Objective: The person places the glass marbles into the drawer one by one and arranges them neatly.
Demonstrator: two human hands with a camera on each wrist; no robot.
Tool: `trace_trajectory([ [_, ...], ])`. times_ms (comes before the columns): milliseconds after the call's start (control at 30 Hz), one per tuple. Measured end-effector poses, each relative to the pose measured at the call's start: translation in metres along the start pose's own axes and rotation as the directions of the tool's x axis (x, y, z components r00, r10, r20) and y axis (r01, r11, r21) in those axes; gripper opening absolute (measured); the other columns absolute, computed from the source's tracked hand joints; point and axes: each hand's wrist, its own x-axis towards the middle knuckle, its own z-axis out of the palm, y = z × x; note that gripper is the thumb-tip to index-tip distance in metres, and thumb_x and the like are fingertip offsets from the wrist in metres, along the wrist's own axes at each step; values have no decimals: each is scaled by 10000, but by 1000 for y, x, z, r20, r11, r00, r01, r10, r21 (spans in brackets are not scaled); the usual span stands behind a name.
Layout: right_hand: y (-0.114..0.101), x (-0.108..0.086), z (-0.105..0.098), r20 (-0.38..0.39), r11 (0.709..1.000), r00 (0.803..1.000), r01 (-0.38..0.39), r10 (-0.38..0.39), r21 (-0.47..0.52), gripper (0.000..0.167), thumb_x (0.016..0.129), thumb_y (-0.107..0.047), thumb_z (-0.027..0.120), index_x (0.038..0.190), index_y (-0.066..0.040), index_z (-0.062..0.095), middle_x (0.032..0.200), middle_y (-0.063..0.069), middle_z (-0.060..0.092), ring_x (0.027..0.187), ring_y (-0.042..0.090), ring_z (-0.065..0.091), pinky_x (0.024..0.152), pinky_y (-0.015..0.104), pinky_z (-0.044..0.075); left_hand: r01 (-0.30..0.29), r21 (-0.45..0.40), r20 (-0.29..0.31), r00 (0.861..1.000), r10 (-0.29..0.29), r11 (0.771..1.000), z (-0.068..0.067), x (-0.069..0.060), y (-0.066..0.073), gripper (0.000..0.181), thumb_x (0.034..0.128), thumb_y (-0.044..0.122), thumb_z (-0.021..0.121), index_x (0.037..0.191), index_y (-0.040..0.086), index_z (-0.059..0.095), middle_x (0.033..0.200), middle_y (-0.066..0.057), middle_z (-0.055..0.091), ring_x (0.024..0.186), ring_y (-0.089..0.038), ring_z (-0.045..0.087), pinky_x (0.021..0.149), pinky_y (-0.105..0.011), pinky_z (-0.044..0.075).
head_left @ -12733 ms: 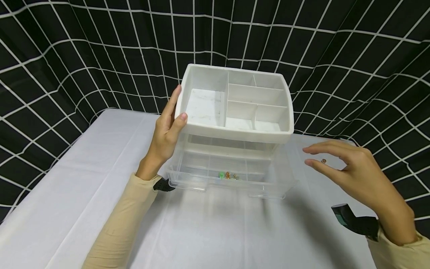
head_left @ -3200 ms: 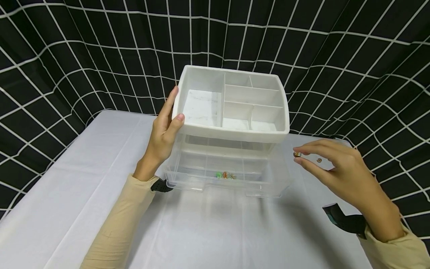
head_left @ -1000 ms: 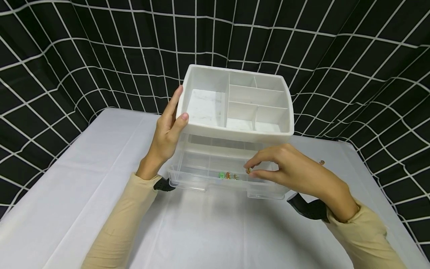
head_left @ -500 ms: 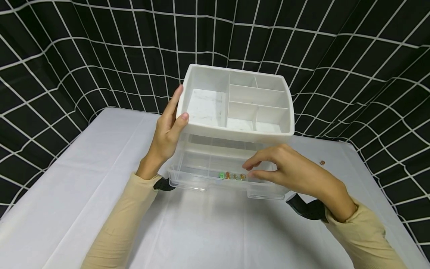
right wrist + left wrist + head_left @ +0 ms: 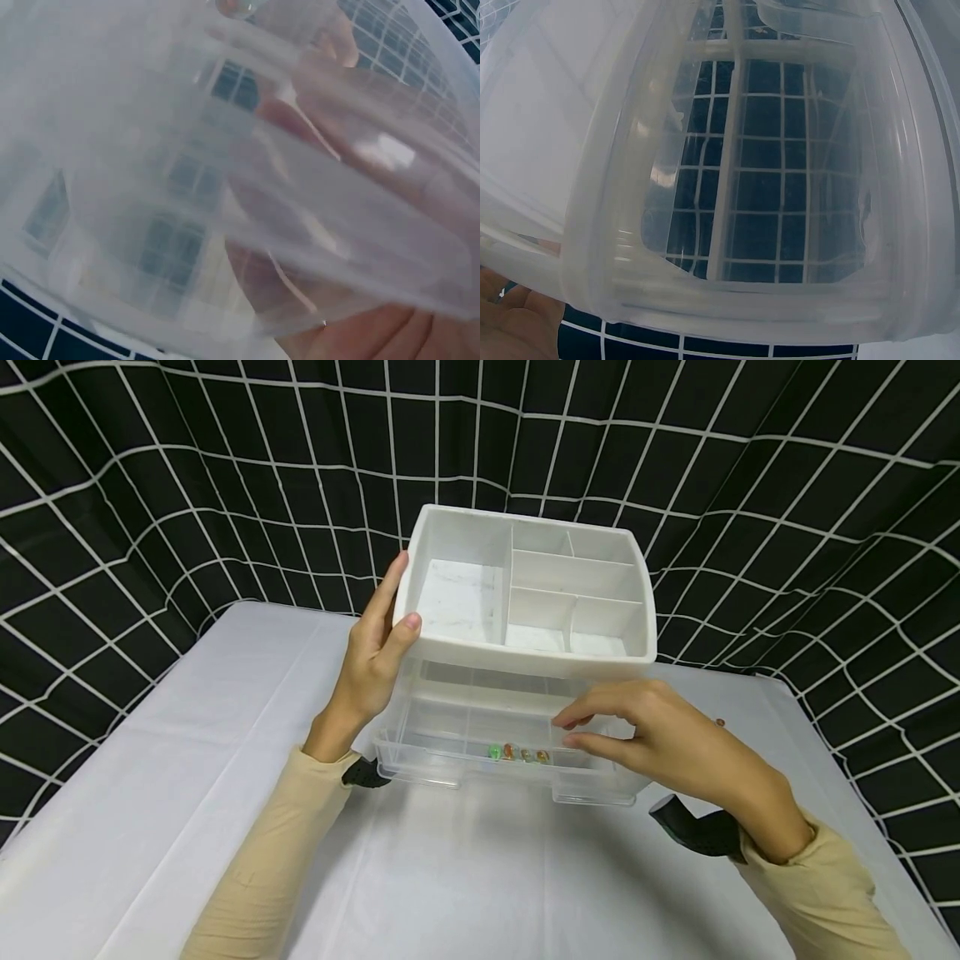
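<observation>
A plastic organizer has a white divided top tray [image 5: 525,652] above a clear pulled-out drawer [image 5: 420,760]. My left hand [image 5: 369,664] grips the tray's left side, thumb on the rim; a bit of that hand also shows low in the left wrist view. Several glass marbles lie in a row in the drawer, from a green marble [image 5: 495,752] to an orange-brown marble [image 5: 542,757]. Just right of them, over the drawer, is my right hand [image 5: 660,735], thumb and fingers apart with nothing between them. In the right wrist view, clear plastic partly veils its fingers [image 5: 285,120].
One more small brown marble [image 5: 720,722] lies on the white-covered table [image 5: 480,877], right of the organizer and beyond the right forearm. A black cloth with a white grid [image 5: 322,477] rises behind and at both sides.
My right hand picked up a marble from the right, carried it over the drawer and let it go at the row's right end. It has since drawn slightly right. The left hand keeps its grip.
</observation>
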Motion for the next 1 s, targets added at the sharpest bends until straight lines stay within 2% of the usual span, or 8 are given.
trace_trajectory([
  [300,4,-14,-11,-127,994,992,12,-26,-105,293,802,-67,801,1042,-227,751,1017,-124,730,932,23,622,678,135,492,-10,-6,3,1000,10,1000,0,0,1,627,1002,131,418,1590,98,203,1613,-61,302,1326,-258,469,1039,-235,439],
  [500,8,-21,-18,-173,988,984,9,-35,-152,326,778,-27,808,1045,-204,750,1015,-117,735,969,35,650,807,39,463,-13,-6,0,1000,13,1000,0,0,0,627,1000,128,413,1589,88,201,1614,-66,301,1332,-265,462,1048,-230,429],
  [600,9,-24,-21,-190,987,981,4,-35,-163,344,773,-22,810,1053,-211,750,1018,-120,736,988,35,656,829,27,454,-16,-9,1,1000,16,1000,0,0,0,627,999,124,408,1589,86,199,1617,-67,296,1345,-276,454,1055,-232,425],
  [767,11,-30,-24,-219,985,975,4,-43,-174,381,745,1,823,1060,-201,751,1025,-91,744,1015,-20,633,761,41,484,-17,-8,1,1000,17,1000,0,1,1,627,1000,123,408,1589,84,197,1619,-64,293,1350,-278,448,1060,-235,421],
  [1000,18,-38,-29,-276,979,959,7,-65,-204,416,676,39,849,1029,-161,760,991,-45,754,978,-109,578,667,68,454,-16,-9,3,1000,16,1000,0,0,1,630,999,114,417,1589,85,197,1618,-61,293,1330,-268,460,1047,-234,430],
])
